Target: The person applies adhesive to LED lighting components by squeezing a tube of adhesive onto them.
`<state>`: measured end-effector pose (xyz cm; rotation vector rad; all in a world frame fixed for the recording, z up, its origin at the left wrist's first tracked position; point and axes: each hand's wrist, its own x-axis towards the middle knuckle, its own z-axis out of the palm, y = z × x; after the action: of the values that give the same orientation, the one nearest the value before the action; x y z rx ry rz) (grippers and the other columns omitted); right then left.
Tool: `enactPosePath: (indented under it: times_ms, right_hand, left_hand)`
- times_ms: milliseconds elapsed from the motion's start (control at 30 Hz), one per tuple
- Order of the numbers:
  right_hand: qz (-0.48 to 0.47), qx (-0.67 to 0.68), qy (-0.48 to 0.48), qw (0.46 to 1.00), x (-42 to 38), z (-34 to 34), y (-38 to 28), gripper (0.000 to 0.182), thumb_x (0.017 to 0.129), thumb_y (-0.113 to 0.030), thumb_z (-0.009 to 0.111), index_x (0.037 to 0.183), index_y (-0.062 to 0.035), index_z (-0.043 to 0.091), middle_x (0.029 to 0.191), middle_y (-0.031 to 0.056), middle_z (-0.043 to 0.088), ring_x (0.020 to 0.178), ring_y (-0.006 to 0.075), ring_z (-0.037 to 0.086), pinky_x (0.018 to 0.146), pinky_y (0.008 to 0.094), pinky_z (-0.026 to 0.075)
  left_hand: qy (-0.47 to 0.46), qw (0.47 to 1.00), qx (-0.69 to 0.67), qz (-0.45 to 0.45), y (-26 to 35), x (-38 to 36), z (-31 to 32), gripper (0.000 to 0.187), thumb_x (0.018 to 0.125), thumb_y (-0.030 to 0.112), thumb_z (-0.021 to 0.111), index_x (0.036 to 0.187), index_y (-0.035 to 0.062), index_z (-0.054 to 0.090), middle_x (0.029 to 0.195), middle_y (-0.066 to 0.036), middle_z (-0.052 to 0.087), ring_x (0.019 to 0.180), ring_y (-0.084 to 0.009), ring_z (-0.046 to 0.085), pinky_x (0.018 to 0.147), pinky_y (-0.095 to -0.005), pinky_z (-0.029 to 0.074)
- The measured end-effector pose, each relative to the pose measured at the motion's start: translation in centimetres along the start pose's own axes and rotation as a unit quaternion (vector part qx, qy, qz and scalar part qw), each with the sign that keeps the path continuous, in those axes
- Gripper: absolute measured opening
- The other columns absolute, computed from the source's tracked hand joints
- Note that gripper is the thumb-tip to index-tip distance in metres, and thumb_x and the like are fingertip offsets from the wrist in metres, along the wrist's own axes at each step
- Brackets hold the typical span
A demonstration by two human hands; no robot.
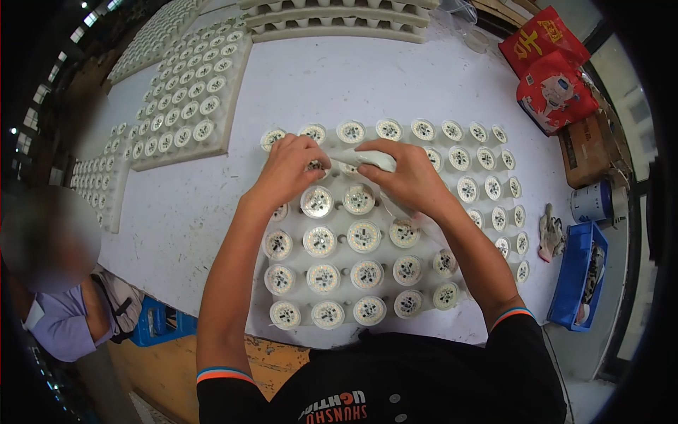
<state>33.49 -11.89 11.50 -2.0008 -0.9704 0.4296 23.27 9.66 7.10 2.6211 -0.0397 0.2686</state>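
Observation:
A pale tray (346,254) in front of me carries rows of round white lamp cups (320,241) with small circuit boards inside. My right hand (406,172) is wrapped round a white tapered tube (381,160), whose narrow end points left over the upper rows. Just left of that tip, my left hand (291,166) is above the upper left cups, fingers bent down at a cup (316,168). Its fingertips are partly hidden, so what they grip cannot be made out.
More filled trays (232,106) stand at the left, and stacked trays (339,28) at the back. Red bags (554,92), a blue bin (573,275), a can (592,201) and a glove (549,233) lie right. A person (67,321) sits at the left edge.

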Motion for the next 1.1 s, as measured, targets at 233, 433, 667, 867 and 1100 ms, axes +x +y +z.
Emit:
enactPosePath:
  times_ms: [233,433,667,867,1100]
  right_hand:
    - [-0.034,-0.008,0.036,0.999,-0.7,-0.3,0.6,0.034,0.082,-0.019,0.071,0.112,-0.0026,0.066,0.101,0.0162,0.07,0.091,0.0285,0.068,0.083,0.0362,0.05]
    - [0.034,0.045,0.037,0.998,-1.4,0.2,-0.3,0.032,0.081,-0.009,0.07,0.111,-0.0018,0.066,0.1,0.0129,0.071,0.091,0.0173,0.067,0.082,0.0312,0.051]
    - [0.034,0.065,0.017,0.997,-2.8,0.2,-0.9,0.032,0.08,-0.005,0.067,0.113,-0.0015,0.066,0.099,0.0094,0.069,0.085,0.0136,0.062,0.077,0.0286,0.049]
    - [0.069,0.074,0.01,0.995,-3.4,-0.1,-2.6,0.034,0.08,-0.005,0.067,0.114,-0.0014,0.066,0.099,0.0069,0.068,0.083,0.0117,0.06,0.076,0.0272,0.049]
    - [0.041,0.077,0.023,0.996,-3.6,0.1,-2.2,0.035,0.08,-0.005,0.066,0.114,-0.0008,0.065,0.099,0.0071,0.068,0.085,0.0124,0.06,0.078,0.0278,0.048]
  left_hand:
    - [-0.001,0.999,-0.028,0.035,-1.1,1.3,0.2,0.013,0.073,0.011,0.073,0.085,0.0095,0.068,0.085,-0.005,0.063,0.092,-0.0272,0.057,0.083,-0.0403,0.043]
    - [0.075,0.996,0.03,0.039,-2.4,0.5,2.0,0.01,0.074,0.016,0.072,0.083,0.0125,0.067,0.083,-0.004,0.063,0.089,-0.0252,0.059,0.088,-0.0414,0.041]
    - [0.1,0.989,0.098,0.049,-2.7,0.5,2.3,0.013,0.078,0.02,0.071,0.084,0.0126,0.064,0.083,-0.001,0.062,0.089,-0.0214,0.058,0.09,-0.0383,0.039]
    - [0.108,0.984,0.137,0.026,-3.0,0.3,2.2,0.014,0.078,0.021,0.072,0.085,0.0122,0.063,0.083,-0.002,0.062,0.089,-0.0218,0.058,0.093,-0.0393,0.037]
    - [0.108,0.973,0.204,-0.01,-3.0,0.0,2.1,0.014,0.079,0.019,0.07,0.086,0.0086,0.065,0.086,-0.006,0.064,0.096,-0.0235,0.059,0.108,-0.0502,0.029]
